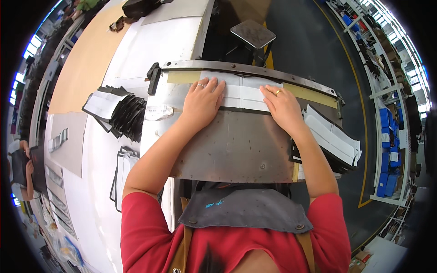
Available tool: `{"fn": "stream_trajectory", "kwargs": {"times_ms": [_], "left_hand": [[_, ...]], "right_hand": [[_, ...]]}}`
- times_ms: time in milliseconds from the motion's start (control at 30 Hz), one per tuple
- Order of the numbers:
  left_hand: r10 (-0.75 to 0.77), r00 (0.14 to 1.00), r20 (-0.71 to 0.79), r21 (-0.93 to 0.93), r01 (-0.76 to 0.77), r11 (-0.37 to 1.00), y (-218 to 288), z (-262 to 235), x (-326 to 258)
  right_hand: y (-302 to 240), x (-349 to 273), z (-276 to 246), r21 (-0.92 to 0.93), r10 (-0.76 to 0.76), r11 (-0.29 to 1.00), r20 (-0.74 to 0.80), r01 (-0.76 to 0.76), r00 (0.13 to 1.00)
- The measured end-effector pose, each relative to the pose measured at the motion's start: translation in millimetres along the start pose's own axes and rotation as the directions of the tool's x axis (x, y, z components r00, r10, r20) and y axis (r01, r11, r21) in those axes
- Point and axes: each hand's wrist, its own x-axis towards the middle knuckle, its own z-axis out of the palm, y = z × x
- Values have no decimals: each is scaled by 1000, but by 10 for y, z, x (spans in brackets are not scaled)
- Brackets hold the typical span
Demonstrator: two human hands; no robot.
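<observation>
I record a worn metal plate (227, 148) beside a white counter (152, 41), with a dark floor (300, 45) beyond and blue bins (388, 179) on shelving at right. I find the left hand (203, 102) open, palm down, fingers extended on a white sheet (243, 93). I find the right hand (283, 105) likewise open (a ring shows on each), fingertips on the sheet's right part; neither grips anything. The sheet lies beneath and between both hands, alongside a metal bar (248, 69).
</observation>
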Motion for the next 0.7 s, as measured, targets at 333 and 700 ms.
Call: {"fn": "stream_trajectory", "kwargs": {"times_ms": [333, 700], "left_hand": [[-47, 990, 135, -112, 63, 992, -1, -305, -378], [7, 1000, 16, 103, -8, 995, -82, -150, -251]], "right_hand": [[-338, 20, -166, 193, -125, 975, 84, 107, 989], [-572, 570, 396, 180, -240, 959, 111, 218, 964]]}}
